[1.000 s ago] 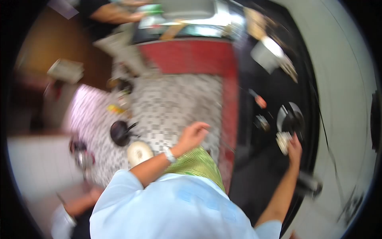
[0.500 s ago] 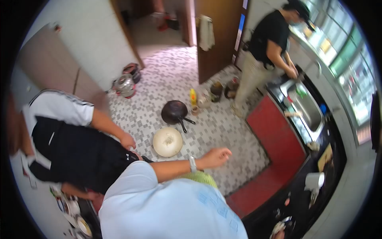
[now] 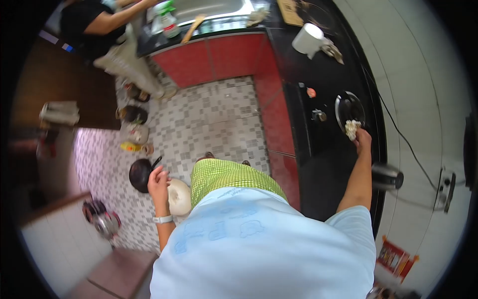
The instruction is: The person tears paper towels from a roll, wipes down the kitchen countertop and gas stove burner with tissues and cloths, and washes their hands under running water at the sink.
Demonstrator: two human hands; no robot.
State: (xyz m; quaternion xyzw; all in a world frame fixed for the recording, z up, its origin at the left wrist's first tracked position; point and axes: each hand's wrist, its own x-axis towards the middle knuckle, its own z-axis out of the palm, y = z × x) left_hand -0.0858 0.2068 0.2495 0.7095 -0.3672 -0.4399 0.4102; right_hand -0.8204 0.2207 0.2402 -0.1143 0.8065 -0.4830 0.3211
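Observation:
A crumpled whitish cloth (image 3: pixel 352 129) is in my right hand (image 3: pixel 364 140), whose fingers are closed round it at the near edge of the round stove burner (image 3: pixel 350 110) on the black counter. The cloth lies partly over the burner's rim. My left hand (image 3: pixel 159 183), with a pale band at the wrist, hangs over the floor with its fingers apart and nothing in it. Below that hand are a dark pan (image 3: pixel 141 175) and a cream-coloured round lid or pan (image 3: pixel 179 197).
Another person (image 3: pixel 107 30) stands by the sink (image 3: pixel 209 9) at the upper left. A white roll (image 3: pixel 308 39), a wooden board (image 3: pixel 290 12) and a spray bottle (image 3: pixel 168 21) stand or lie on the counter. A metal kettle (image 3: pixel 387 176) is right of my right arm.
The view has swung back toward the counter and stove. My left hand has moved over the pans, its fingers now apart. The person in the white-sleeved top is out of view.

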